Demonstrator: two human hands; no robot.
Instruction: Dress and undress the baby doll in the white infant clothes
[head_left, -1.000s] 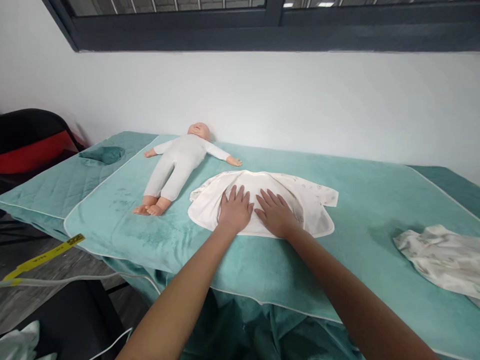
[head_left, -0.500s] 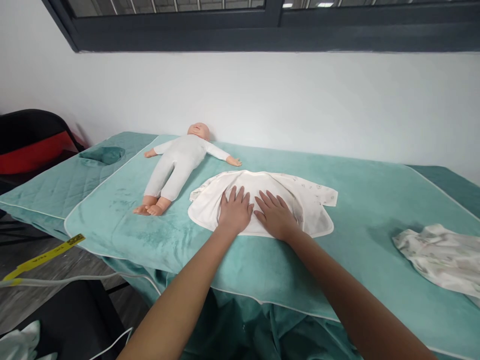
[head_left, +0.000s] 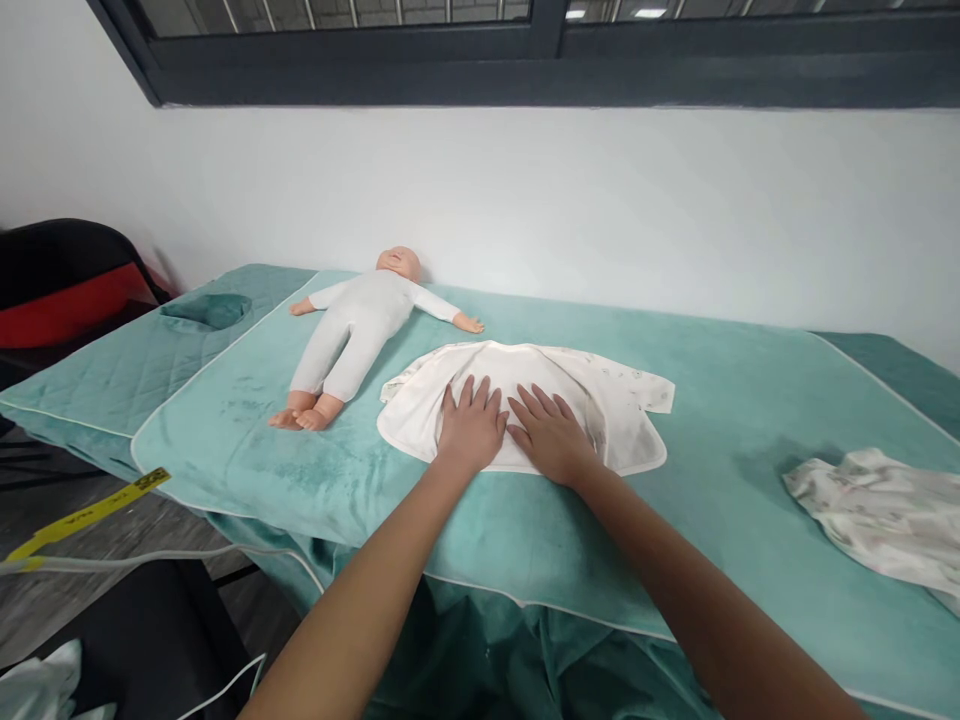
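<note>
A white baby shirt (head_left: 630, 385) with small prints on its sleeves lies spread on the green bed cover. My left hand (head_left: 471, 425) rests flat on the middle of the shirt, fingers spread. Beside it, my right hand (head_left: 553, 432) also lies flat on the cloth with its fingers apart. The two hands are close together, and neither grips anything. Behind and to the left of the shirt, a baby doll (head_left: 364, 315) in a light grey body lies on its back with arms out. One of its hands is near the shirt's upper edge.
Crumpled printed white cloth (head_left: 885, 515) lies at the right. A teal cover (head_left: 720, 420) spreads over the bed, which has a face hole (head_left: 214, 312) at left. A white wall and dark window frame (head_left: 480, 75) stand behind. A cable with a yellow tag (head_left: 86, 515) hangs front left.
Both hands stay on the shirt, almost still; the fingers sit very slightly nearer to me. The doll and cloths have not moved.
</note>
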